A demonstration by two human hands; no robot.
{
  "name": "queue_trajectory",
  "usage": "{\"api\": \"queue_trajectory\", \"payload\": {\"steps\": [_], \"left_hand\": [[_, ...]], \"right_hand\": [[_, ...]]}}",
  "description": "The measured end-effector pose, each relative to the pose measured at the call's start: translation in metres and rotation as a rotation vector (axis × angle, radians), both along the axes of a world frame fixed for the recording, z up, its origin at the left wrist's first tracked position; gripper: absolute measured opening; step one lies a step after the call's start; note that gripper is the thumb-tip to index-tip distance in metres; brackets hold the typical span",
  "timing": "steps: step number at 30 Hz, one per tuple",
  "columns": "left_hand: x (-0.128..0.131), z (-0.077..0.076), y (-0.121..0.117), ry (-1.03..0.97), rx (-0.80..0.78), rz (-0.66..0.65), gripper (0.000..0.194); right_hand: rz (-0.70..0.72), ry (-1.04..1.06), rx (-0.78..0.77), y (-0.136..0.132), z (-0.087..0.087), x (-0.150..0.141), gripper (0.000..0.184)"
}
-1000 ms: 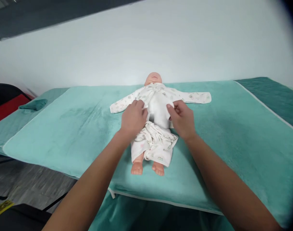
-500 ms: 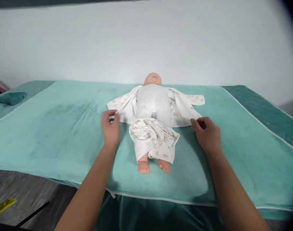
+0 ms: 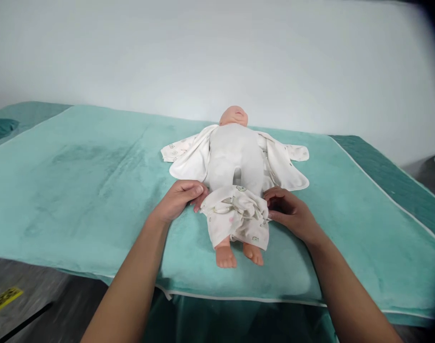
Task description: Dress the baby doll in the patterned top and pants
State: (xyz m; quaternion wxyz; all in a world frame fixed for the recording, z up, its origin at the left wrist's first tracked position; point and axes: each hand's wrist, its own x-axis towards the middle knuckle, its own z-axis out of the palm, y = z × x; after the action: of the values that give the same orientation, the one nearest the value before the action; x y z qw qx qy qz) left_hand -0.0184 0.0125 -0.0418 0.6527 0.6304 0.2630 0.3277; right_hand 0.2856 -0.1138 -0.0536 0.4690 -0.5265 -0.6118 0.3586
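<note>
A baby doll (image 3: 235, 157) lies on its back on a teal towel (image 3: 96, 190), head away from me. Its printed white jacket (image 3: 189, 159) lies spread open to both sides, baring the white cloth torso. Matching printed trousers (image 3: 237, 214) are bunched low around the hips and thighs, with the bare feet (image 3: 239, 255) sticking out. My left hand (image 3: 180, 200) rests at the left edge of the trousers' waistband, fingers curled toward it. My right hand (image 3: 289, 212) is at the right edge of the waistband, fingers bent against the cloth.
The towel covers a padded table (image 3: 239, 319) draped in darker teal, which stands against a white wall (image 3: 217, 52). A folded teal cloth (image 3: 1, 127) lies at the far left. Grey floor with a yellow label (image 3: 5, 299) shows at lower left.
Both hands let go of the opened jacket flaps and came in and down to the two sides of the trousers' waistband. The camera view shifted to the right.
</note>
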Motion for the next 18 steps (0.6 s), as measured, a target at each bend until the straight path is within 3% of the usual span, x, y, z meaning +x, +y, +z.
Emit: {"api": "queue_trajectory", "payload": {"steps": [4, 8, 14, 18], "left_hand": [[0.006, 0.001, -0.002, 0.086, -0.009, 0.012, 0.024], [0.008, 0.003, -0.005, 0.177, 0.076, 0.006, 0.023], [0.008, 0.01, -0.005, 0.198, 0.283, -0.032, 0.008], [0.009, 0.01, -0.005, 0.185, 0.349, -0.012, 0.006]], "right_hand": [[0.025, 0.0, -0.031, 0.002, 0.0, 0.003, 0.024], [-0.044, 0.023, -0.029, 0.003, -0.004, 0.0, 0.026], [-0.487, -0.097, 0.285, 0.03, -0.001, -0.025, 0.018], [-0.581, -0.067, 0.185, 0.047, 0.004, -0.036, 0.017]]}}
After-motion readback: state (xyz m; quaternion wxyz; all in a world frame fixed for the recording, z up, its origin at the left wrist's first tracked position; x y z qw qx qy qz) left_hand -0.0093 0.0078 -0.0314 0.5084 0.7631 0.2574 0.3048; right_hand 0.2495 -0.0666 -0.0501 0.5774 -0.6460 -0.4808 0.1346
